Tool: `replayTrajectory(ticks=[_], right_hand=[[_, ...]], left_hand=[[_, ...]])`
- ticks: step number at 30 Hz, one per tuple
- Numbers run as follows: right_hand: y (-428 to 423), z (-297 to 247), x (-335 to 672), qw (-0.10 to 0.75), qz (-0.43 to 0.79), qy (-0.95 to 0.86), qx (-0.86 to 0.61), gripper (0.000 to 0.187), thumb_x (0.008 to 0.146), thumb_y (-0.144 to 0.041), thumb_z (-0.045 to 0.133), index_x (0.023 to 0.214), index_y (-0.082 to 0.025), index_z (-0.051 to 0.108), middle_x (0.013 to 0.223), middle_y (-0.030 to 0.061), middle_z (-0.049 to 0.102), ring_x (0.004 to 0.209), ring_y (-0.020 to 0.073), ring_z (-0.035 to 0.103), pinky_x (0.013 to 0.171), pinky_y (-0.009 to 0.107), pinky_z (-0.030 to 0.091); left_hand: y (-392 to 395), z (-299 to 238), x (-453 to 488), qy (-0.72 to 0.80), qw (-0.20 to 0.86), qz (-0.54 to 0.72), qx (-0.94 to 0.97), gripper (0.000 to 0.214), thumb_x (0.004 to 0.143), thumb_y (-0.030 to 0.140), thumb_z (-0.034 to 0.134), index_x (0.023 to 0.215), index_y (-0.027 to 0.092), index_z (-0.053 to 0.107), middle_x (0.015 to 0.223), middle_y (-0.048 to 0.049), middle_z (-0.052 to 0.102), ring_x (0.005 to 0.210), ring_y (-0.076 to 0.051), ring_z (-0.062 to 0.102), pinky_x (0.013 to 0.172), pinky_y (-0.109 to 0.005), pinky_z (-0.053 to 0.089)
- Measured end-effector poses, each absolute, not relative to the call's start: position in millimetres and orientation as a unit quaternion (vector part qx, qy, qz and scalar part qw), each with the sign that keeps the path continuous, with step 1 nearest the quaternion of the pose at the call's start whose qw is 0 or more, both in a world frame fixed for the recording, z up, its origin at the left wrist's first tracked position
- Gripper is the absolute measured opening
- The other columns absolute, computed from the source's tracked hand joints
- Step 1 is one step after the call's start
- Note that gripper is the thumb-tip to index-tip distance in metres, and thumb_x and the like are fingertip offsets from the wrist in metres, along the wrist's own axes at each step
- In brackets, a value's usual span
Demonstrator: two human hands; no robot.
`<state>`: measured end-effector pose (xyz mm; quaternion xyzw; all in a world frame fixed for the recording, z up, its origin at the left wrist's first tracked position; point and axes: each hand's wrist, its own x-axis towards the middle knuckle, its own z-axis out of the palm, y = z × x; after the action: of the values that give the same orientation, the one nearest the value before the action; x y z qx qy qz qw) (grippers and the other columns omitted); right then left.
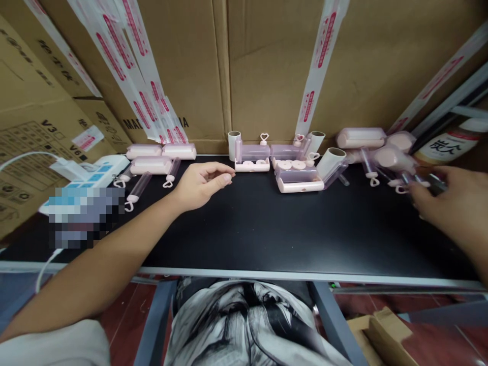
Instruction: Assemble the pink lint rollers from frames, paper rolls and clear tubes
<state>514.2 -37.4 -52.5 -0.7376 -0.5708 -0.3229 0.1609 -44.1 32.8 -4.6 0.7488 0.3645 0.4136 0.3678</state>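
My left hand [202, 185] is over the black tabletop with fingers loosely curved, thumb apart from forefinger and nothing held. Its fingertips are beside a pink case [251, 166] with two round discs along its front. A second pink case with a clear lilac cover [299, 175] sits to the right, leaning white cardboard tube [331, 161] beside it. At the far right, my right hand [453, 201] reaches to a pile of pink rollers [392, 155] and clear tubes with heart-shaped ends [369, 165]. Something shiny shows by its fingers; blur hides whether it is gripped.
Pink rollers [150, 163] and heart-ended tubes lie at the left, beside a white power strip [102, 170] with cables. Tall cardboard boxes [267, 66] stand behind the tabletop [244, 229]. A labelled bottle [450, 145] stands at the right. An open carton [385, 330] is on the floor.
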Motion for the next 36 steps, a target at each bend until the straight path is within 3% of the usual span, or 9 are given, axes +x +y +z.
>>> replayTrajectory(ticks=[4, 8, 13, 18, 23, 28, 36], right_hand=[[-45, -32, 454, 0.245, -0.359, -0.612, -0.660, 0.042, 0.093, -0.048, 0.052, 0.109, -0.019, 0.077, 0.099, 0.0204, 0.078, 0.098, 0.0420, 0.071, 0.073, 0.049, 0.054], [-42, -11, 388, 0.302, -0.336, -0.737, -0.503, 0.023, 0.097, -0.034, 0.058, 0.106, -0.020, 0.073, 0.103, 0.0143, 0.079, 0.097, 0.0316, 0.072, 0.086, 0.043, 0.057], [-9, 26, 354, 0.298, -0.290, -0.759, -0.501, 0.027, 0.099, -0.035, 0.054, 0.104, -0.018, 0.075, 0.107, 0.0156, 0.079, 0.102, 0.0306, 0.071, 0.093, 0.043, 0.052], [25, 62, 354, 0.187, -0.129, -0.697, -0.680, 0.034, 0.090, -0.044, 0.060, 0.109, -0.022, 0.077, 0.105, 0.0123, 0.078, 0.089, 0.0272, 0.067, 0.077, 0.038, 0.046], [28, 61, 356, 0.110, -0.087, -0.609, -0.780, 0.032, 0.089, -0.055, 0.063, 0.091, -0.024, 0.072, 0.080, 0.0079, 0.072, 0.068, 0.0218, 0.055, 0.067, 0.035, 0.037], [26, 40, 367, 0.091, -0.084, -0.604, -0.788, 0.038, 0.086, -0.061, 0.067, 0.090, -0.023, 0.067, 0.068, 0.0047, 0.067, 0.064, 0.0222, 0.057, 0.065, 0.034, 0.037], [28, 34, 375, 0.103, -0.033, -0.623, -0.774, 0.030, 0.085, -0.051, 0.070, 0.078, -0.022, 0.069, 0.064, 0.0037, 0.069, 0.059, 0.0206, 0.060, 0.058, 0.034, 0.038]], left_hand=[[34, -5, -43, 0.371, 0.354, 0.422, 0.748, 0.038, 0.087, 0.048, 0.079, 0.104, 0.013, 0.080, 0.094, -0.0104, 0.081, 0.083, -0.019, 0.077, 0.072, -0.026, 0.061], [35, -6, -42, 0.379, 0.345, 0.421, 0.748, 0.037, 0.088, 0.046, 0.078, 0.104, 0.013, 0.080, 0.092, -0.0103, 0.081, 0.080, -0.018, 0.076, 0.072, -0.026, 0.061], [36, -8, -43, 0.376, 0.330, 0.416, 0.759, 0.035, 0.090, 0.045, 0.076, 0.104, 0.013, 0.080, 0.093, -0.0104, 0.081, 0.082, -0.019, 0.076, 0.071, -0.027, 0.060], [36, -7, -45, 0.371, 0.306, 0.412, 0.774, 0.034, 0.091, 0.044, 0.073, 0.103, 0.013, 0.081, 0.093, -0.0098, 0.081, 0.080, -0.018, 0.075, 0.069, -0.027, 0.058], [36, -7, -46, 0.369, 0.298, 0.424, 0.772, 0.033, 0.091, 0.044, 0.072, 0.103, 0.014, 0.081, 0.091, -0.0088, 0.081, 0.079, -0.018, 0.075, 0.068, -0.026, 0.058], [39, -7, -47, 0.375, 0.297, 0.439, 0.761, 0.030, 0.090, 0.041, 0.072, 0.099, 0.014, 0.080, 0.086, -0.0081, 0.080, 0.077, -0.018, 0.075, 0.067, -0.026, 0.058], [36, -4, -48, 0.378, 0.304, 0.432, 0.760, 0.029, 0.090, 0.041, 0.072, 0.098, 0.014, 0.080, 0.087, -0.0084, 0.080, 0.078, -0.018, 0.076, 0.067, -0.026, 0.059]])
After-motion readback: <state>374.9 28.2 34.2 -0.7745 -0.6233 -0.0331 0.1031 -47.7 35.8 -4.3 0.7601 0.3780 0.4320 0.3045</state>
